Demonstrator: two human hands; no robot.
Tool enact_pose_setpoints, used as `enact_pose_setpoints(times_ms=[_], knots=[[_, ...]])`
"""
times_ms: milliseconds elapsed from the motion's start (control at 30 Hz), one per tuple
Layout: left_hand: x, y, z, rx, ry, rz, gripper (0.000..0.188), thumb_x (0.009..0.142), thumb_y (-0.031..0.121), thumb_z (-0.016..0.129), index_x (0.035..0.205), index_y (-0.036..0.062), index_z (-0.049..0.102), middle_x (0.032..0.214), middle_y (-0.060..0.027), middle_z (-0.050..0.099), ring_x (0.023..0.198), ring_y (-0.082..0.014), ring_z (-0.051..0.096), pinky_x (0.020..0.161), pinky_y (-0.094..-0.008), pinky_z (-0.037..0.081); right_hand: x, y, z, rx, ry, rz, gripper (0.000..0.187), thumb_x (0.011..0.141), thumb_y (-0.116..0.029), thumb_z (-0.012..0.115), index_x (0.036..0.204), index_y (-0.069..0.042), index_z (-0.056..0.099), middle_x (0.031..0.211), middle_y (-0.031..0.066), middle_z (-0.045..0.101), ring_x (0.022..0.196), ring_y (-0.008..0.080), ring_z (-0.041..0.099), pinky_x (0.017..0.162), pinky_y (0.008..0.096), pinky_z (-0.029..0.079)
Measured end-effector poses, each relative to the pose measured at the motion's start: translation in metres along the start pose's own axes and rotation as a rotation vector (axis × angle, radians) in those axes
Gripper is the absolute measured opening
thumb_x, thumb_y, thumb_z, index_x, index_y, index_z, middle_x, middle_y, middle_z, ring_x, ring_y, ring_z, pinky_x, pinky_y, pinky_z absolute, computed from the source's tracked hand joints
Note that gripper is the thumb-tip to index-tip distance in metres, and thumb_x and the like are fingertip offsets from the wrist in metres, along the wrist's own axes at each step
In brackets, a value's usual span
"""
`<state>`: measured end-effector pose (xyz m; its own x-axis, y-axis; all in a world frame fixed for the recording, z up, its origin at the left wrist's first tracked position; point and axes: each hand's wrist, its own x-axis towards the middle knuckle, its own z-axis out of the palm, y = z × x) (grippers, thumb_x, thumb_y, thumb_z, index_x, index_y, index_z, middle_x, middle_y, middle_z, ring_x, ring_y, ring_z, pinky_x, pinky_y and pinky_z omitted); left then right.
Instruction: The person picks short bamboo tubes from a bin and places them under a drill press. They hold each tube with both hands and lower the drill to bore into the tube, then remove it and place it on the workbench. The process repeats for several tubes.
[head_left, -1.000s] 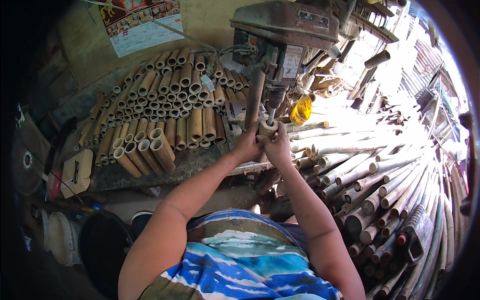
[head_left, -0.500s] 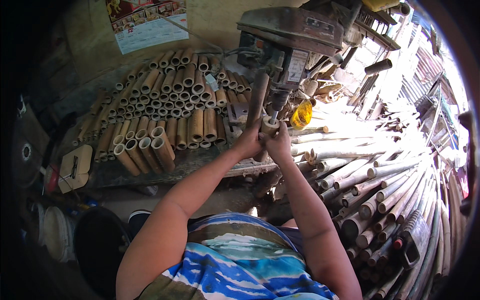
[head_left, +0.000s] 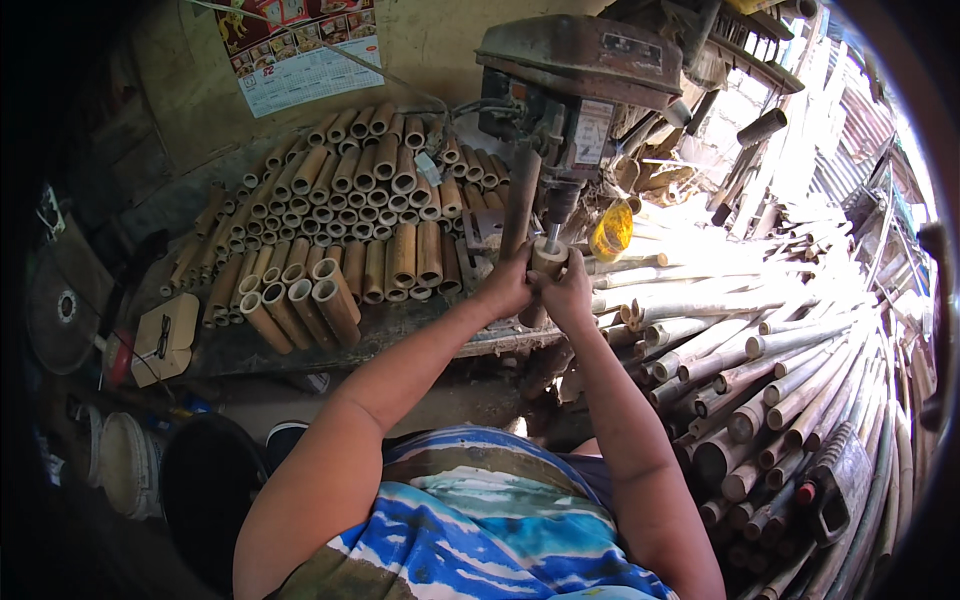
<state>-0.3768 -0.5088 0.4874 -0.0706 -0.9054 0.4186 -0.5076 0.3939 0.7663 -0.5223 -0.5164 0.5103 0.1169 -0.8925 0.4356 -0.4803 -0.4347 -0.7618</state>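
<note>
A short bamboo tube [head_left: 548, 260] stands roughly upright between my two hands, its cut end facing up. My left hand [head_left: 508, 285] is wrapped round its left side, and my right hand [head_left: 567, 293] grips it from the right, the fingers of both close together. From the drill press [head_left: 580, 65] above, a metal bit [head_left: 553, 235] reaches down to the tube's top end; how deep it goes inside I cannot tell. Just behind my left hand rises the press's round column [head_left: 519, 205].
Stacked cut bamboo tubes [head_left: 380, 180] cover the workbench [head_left: 400, 338] to the left. Long bamboo poles [head_left: 720, 300] are heaped at the right, a chainsaw [head_left: 838, 480] lying on them. A yellow container [head_left: 611, 232] hangs beside the drill. Spectacles [head_left: 163, 335] rest on cardboard [head_left: 180, 352].
The whole view has shifted slightly, so things appear a little lower and to the right. Both hands keep their grip on the bamboo tube beneath the drill.
</note>
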Motion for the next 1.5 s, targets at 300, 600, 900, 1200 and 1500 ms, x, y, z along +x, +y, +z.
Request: enact_pose_setpoints(times_ms=[300,600,900,1200,1500], knots=[[-0.003,0.006,-0.001,0.039,0.037,0.043,0.072,0.090,0.010,0.064,0.153,0.0088,0.030,0.110,-0.0264,0.069,0.099,-0.0394,0.070,0.085,-0.0440,0.055,-0.005,-0.008,-0.005,-0.003,0.025,-0.017,0.062,0.076,-0.017,0.082,0.127,-0.002,0.050,0.112,0.0271,0.066,0.109,0.0468,0.061,0.093,0.0514,0.048],[-0.013,0.005,-0.004,-0.027,0.009,0.049,0.073,0.092,0.009,0.063,0.156,0.0112,0.027,0.120,-0.0233,0.066,0.097,-0.0327,0.070,0.084,-0.0402,0.055,-0.011,-0.005,-0.001,0.002,0.023,-0.044,0.064,0.076,-0.018,0.082,0.129,-0.005,0.049,0.115,0.0255,0.066,0.108,0.0450,0.064,0.089,0.0499,0.051],[-0.012,0.001,-0.013,0.003,-0.006,0.003,0.071,0.093,0.005,0.061,0.156,0.0119,0.028,0.126,-0.0219,0.064,0.097,-0.0283,0.069,0.082,-0.0380,0.055,-0.010,-0.015,0.010,0.014,0.068,-0.041,0.058,0.077,-0.013,0.076,0.127,-0.002,0.048,0.108,0.0278,0.066,0.105,0.0475,0.063,0.088,0.0523,0.050],[-0.001,-0.001,-0.022,0.030,0.042,0.038,0.070,0.090,0.004,0.063,0.153,0.0119,0.032,0.131,-0.0240,0.061,0.117,-0.0391,0.063,0.093,-0.0425,0.052,0.001,-0.024,0.012,-0.012,0.048,-0.070,0.053,0.078,-0.010,0.070,0.124,-0.002,0.045,0.107,0.0300,0.064,0.103,0.0496,0.062,0.088,0.0546,0.049],[0.010,0.016,-0.027,0.028,-0.013,0.055,0.065,0.089,0.006,0.064,0.148,0.0089,0.038,0.120,-0.0270,0.065,0.111,-0.0419,0.065,0.091,-0.0447,0.051,0.011,-0.026,0.003,-0.013,0.051,-0.021,0.052,0.079,-0.013,0.072,0.122,-0.001,0.046,0.106,0.0308,0.065,0.103,0.0503,0.062,0.088,0.0545,0.049]])
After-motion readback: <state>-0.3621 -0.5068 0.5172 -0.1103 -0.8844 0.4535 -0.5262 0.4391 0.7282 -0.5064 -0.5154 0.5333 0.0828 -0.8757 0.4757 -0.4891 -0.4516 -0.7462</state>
